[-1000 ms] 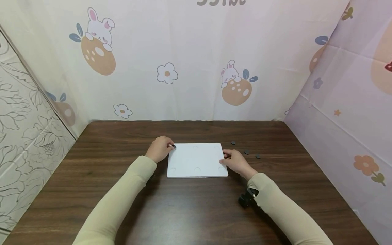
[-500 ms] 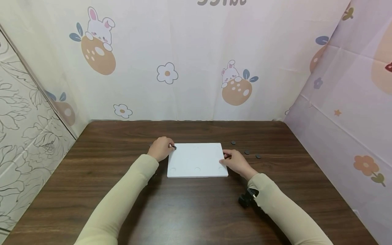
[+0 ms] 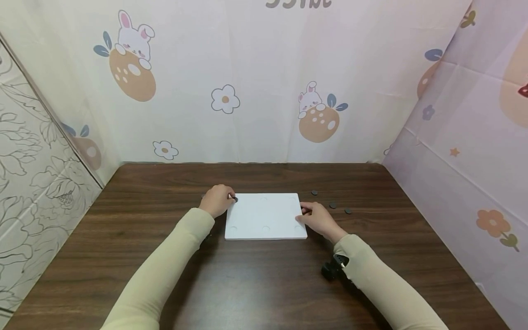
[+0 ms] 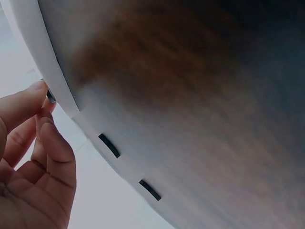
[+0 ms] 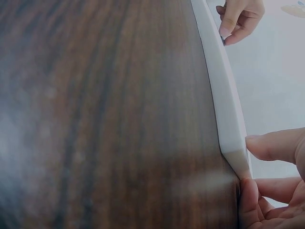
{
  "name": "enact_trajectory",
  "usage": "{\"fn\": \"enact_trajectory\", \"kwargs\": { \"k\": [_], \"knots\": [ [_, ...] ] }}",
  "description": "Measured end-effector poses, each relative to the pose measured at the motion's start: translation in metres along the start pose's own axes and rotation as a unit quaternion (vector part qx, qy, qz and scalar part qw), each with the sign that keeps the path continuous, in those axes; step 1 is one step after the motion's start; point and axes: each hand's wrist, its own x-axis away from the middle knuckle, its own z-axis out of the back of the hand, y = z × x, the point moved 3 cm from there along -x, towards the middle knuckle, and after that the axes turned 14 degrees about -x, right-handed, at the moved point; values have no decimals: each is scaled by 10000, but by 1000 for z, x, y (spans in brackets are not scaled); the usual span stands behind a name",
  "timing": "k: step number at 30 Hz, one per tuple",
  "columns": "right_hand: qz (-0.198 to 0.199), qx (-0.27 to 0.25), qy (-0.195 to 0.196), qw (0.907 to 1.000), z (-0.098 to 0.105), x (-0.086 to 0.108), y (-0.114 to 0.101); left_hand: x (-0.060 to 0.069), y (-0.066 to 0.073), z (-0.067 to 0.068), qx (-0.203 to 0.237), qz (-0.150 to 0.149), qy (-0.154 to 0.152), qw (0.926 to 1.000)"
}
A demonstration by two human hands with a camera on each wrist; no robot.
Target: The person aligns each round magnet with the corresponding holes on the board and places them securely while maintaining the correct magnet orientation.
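A flat white rectangular board (image 3: 264,213) with several shallow round recesses lies on the table. At its far left corner my left hand (image 3: 216,200) pinches a small black disc (image 3: 235,199) between thumb and fingers. That disc (image 4: 51,97) shows edge-on at the fingertips in the left wrist view. My right hand (image 3: 319,218) grips the board's right edge. In the right wrist view its thumb lies on top of the board (image 5: 224,95), and the fingers are at the side edge.
Three loose dark discs lie right of the board: a far one (image 3: 314,192), a middle one (image 3: 332,205) and a near one (image 3: 348,211). Another disc (image 3: 203,196) peeks out behind my left hand. A patterned curtain (image 3: 264,114) hangs behind the wooden table (image 3: 255,284).
My left hand has shifted very slightly right and nearer with its disc, and a disc behind it has come into view. My right hand and the board stay put.
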Motion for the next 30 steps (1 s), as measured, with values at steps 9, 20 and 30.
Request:
{"fn": "enact_trajectory", "kwargs": {
  "k": [9,20,30],
  "knots": [
    [-22,-46,4,10000,0,1,0,0,1,1,-19,46,8,10000],
    [19,-27,8,10000,0,0,0,0,0,1,-39,90,2,10000],
    [6,27,21,10000,0,-1,1,1,-1,-1,-55,123,-88,9999]
  ]
}}
